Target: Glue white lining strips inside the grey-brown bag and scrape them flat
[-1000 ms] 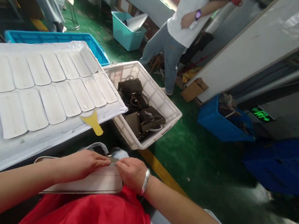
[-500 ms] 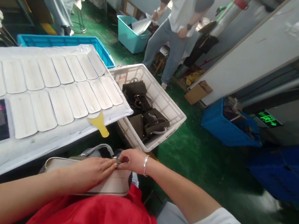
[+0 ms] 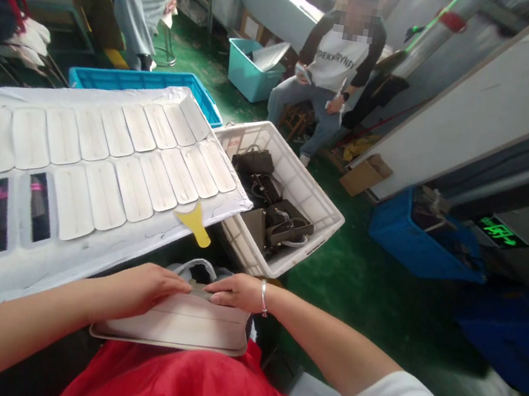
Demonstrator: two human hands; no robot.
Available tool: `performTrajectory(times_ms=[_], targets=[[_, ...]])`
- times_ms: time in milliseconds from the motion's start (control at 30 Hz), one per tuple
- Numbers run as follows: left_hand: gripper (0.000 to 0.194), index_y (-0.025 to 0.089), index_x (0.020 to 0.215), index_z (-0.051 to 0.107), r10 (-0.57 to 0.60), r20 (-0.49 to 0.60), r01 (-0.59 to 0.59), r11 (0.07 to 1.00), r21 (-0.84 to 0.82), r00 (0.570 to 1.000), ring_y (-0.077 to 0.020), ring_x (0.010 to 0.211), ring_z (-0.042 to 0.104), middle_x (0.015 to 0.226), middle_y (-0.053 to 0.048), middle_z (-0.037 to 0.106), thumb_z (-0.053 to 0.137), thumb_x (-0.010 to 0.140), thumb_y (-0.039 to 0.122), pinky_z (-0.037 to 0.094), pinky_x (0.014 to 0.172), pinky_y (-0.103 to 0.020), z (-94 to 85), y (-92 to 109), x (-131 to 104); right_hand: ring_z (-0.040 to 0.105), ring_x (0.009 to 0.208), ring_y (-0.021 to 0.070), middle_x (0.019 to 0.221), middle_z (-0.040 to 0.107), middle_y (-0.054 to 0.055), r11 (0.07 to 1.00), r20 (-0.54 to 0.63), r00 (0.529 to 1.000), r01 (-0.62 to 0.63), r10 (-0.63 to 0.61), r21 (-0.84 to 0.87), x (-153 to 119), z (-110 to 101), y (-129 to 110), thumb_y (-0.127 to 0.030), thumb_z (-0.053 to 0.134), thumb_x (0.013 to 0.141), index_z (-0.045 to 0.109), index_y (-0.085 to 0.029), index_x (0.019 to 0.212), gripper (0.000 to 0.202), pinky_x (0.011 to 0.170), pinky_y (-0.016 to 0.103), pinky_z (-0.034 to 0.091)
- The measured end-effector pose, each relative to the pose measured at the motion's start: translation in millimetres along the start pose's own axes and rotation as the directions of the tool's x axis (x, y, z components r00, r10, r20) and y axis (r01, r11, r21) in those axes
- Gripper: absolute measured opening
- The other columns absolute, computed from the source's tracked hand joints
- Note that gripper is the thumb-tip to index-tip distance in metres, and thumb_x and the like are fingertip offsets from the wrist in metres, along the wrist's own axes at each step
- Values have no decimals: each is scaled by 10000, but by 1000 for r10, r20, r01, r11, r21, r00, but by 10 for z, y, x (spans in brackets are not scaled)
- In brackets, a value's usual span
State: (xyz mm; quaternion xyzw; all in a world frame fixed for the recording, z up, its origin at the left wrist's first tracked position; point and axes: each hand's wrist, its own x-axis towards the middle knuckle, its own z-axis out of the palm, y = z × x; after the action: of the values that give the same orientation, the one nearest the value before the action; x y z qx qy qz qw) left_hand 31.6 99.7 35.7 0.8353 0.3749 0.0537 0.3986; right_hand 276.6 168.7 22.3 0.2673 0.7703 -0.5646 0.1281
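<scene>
A handbag with a pale front panel and dark edging rests against the red cloth on my lap. Its handle, wrapped in clear film, arches up behind its top edge. My left hand lies over the left part of that edge, fingers closed together and pointing right; its thumb is hidden. From the right, my right hand, with a silver bangle at the wrist, holds the same edge with thumb and forefinger. A short greyish strip shows between the hands.
Pale panels lie in two rows on a white-covered table; a yellow scraper-shaped piece sits by its edge. A white crate holds dark handbags. Blue bins stand at right. Two people are beyond.
My left hand has moved left, away from my right fingers, and more of the bag's front panel shows. The view has shifted. The person opposite now sits with a phone-like object in hand.
</scene>
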Motion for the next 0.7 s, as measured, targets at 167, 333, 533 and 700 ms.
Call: performTrajectory(times_ms=[167,333,533,700], targets=[[384,217,1167,600,4,-13,-4,998,65,1000,-226,1005,621,1152,-66,645,393,849,158,474,879,-313,81,-17,-21,559,1098,203,1215,590,55,999,-13,999,-39,38,-36,102,53,-41,-416,480,882,556,-177,1245,441,942,240,410],[350,211,1138,613,4,-62,-1,999,50,998,-210,968,628,1103,-77,662,407,859,171,470,849,-290,77,-69,-73,576,1070,199,1210,595,29,997,25,999,-37,39,-66,218,66,-194,-368,461,900,549,-213,1252,395,931,240,417],[295,270,1001,694,-56,-8,50,952,-302,998,-164,771,645,874,22,718,458,827,239,458,701,-197,-215,-185,-133,539,1125,222,1258,552,79,996,31,997,-72,74,-57,233,50,-256,-378,450,902,524,-141,1272,446,968,283,399],[299,254,998,691,-32,-62,16,972,-235,998,-169,821,650,934,-7,712,446,837,197,459,735,-207,-140,-195,-189,534,1131,219,1258,555,72,996,49,996,-68,70,-53,241,56,-253,-389,429,910,524,-157,1274,441,971,288,396]])
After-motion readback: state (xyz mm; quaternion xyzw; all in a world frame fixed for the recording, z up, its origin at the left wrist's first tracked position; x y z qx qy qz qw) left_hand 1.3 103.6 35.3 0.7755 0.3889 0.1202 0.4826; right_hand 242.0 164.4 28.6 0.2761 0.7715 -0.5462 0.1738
